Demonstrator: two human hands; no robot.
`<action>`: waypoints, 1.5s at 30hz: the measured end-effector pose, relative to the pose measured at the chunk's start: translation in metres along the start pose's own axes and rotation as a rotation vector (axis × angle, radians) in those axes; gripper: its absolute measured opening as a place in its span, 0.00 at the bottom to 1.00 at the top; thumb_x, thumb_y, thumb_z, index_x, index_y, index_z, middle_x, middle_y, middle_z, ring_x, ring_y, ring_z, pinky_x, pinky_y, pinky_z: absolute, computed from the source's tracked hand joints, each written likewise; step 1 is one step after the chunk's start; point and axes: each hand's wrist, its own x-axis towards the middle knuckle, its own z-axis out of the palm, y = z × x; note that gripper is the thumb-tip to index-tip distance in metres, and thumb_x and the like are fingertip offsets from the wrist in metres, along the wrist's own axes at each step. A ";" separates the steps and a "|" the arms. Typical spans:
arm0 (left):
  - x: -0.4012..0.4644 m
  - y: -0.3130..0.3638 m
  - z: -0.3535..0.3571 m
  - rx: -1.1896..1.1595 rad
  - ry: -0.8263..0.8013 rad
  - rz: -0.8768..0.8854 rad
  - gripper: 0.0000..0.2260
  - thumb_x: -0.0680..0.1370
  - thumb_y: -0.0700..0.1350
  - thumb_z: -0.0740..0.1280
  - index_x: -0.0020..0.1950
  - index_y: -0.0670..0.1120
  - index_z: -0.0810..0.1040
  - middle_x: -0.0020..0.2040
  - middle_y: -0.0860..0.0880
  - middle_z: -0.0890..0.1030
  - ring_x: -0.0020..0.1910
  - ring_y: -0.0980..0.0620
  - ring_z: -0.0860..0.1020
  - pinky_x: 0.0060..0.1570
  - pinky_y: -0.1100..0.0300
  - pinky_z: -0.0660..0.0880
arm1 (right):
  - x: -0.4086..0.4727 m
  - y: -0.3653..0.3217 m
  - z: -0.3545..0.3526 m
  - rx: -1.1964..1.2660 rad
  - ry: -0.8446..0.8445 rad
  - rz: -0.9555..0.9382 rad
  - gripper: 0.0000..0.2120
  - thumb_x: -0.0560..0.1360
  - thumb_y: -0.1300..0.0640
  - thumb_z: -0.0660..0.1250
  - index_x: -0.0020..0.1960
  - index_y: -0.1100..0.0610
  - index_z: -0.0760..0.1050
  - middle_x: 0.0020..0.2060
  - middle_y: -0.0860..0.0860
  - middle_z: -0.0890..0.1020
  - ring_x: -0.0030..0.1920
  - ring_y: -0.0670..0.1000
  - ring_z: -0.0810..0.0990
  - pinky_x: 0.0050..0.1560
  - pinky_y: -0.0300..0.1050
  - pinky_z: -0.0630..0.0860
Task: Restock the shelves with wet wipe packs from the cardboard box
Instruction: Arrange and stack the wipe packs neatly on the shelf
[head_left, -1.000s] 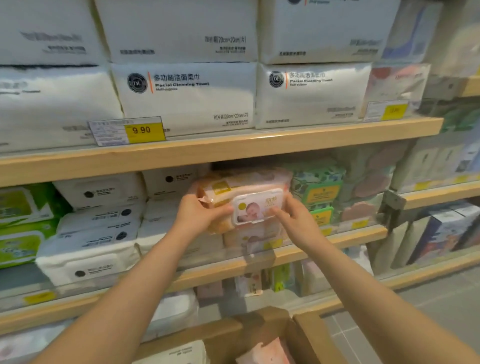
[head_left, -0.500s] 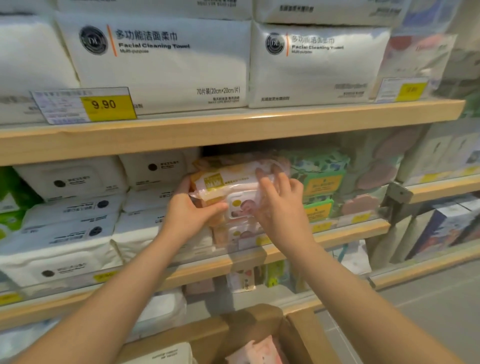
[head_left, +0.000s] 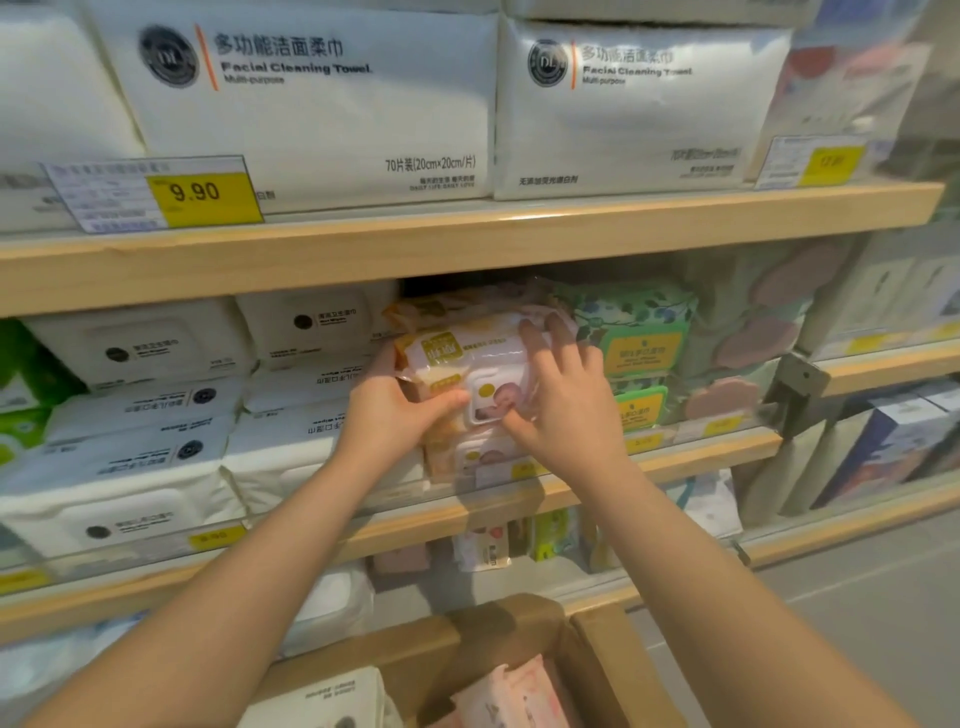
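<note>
Left edge: green packs (head_left: 21, 395) are cut off by the frame, their print unreadable. White soft-film packs (head_left: 135, 452) are stacked beside them on the middle shelf (head_left: 701, 457); several lie with labels inverted, and the small text cannot be made out. A clear strip along the shelf front blurs the lowest packs and the yellow price tags behind it.

Left hand (head_left: 395, 410): fingers curled round the left end of the orange wet wipe pack (head_left: 457, 358), thumb lying across its front by the white flip lid. The fingertips are hidden behind the pack.

The pack is glossy, crinkled plastic film, pillow-shaped, with a rigid rounded-rectangle lid. It sits in the middle shelf bay on top of a like pack (head_left: 483, 457), with another partly visible above and behind it; how far back it reaches cannot be seen.

Right hand (head_left: 566, 410): fingers spread and nearly straight, pressed flat on the pack's right front, covering part of the lid; thumb at the lower edge. It presses rather than grips.

Right of it stand green floral-print packs (head_left: 639, 338), then blurred pinkish ones.

Above, the upper shelf (head_left: 467, 244), light wood, carries large white matte towel packs (head_left: 322, 104) and a yellow 9.90 price tag (head_left: 202, 195).

Bottom: the cardboard box (head_left: 519, 629), brown, flaps open, is cut off by the frame; a pink pack (head_left: 519, 696) and a white pack (head_left: 322, 701) show inside it.
</note>
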 end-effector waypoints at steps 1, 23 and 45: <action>-0.001 0.001 -0.001 0.008 -0.005 0.008 0.26 0.65 0.54 0.77 0.56 0.51 0.68 0.39 0.56 0.79 0.37 0.63 0.75 0.35 0.65 0.73 | -0.001 -0.001 -0.001 -0.024 0.003 0.003 0.36 0.69 0.41 0.65 0.72 0.56 0.63 0.66 0.58 0.70 0.57 0.61 0.68 0.54 0.53 0.73; -0.201 -0.130 -0.085 0.187 -0.096 0.025 0.20 0.75 0.50 0.68 0.66 0.51 0.71 0.58 0.56 0.73 0.58 0.61 0.71 0.59 0.60 0.69 | -0.146 -0.079 -0.016 0.115 -0.231 -0.246 0.31 0.73 0.42 0.63 0.71 0.55 0.64 0.70 0.56 0.67 0.67 0.58 0.69 0.63 0.55 0.71; -0.439 -0.255 -0.133 0.372 -0.414 -0.206 0.34 0.72 0.64 0.55 0.75 0.51 0.60 0.76 0.49 0.59 0.73 0.51 0.60 0.70 0.61 0.55 | -0.337 -0.186 0.061 0.190 -1.148 -0.541 0.40 0.70 0.34 0.63 0.76 0.41 0.52 0.75 0.48 0.56 0.72 0.55 0.60 0.69 0.51 0.63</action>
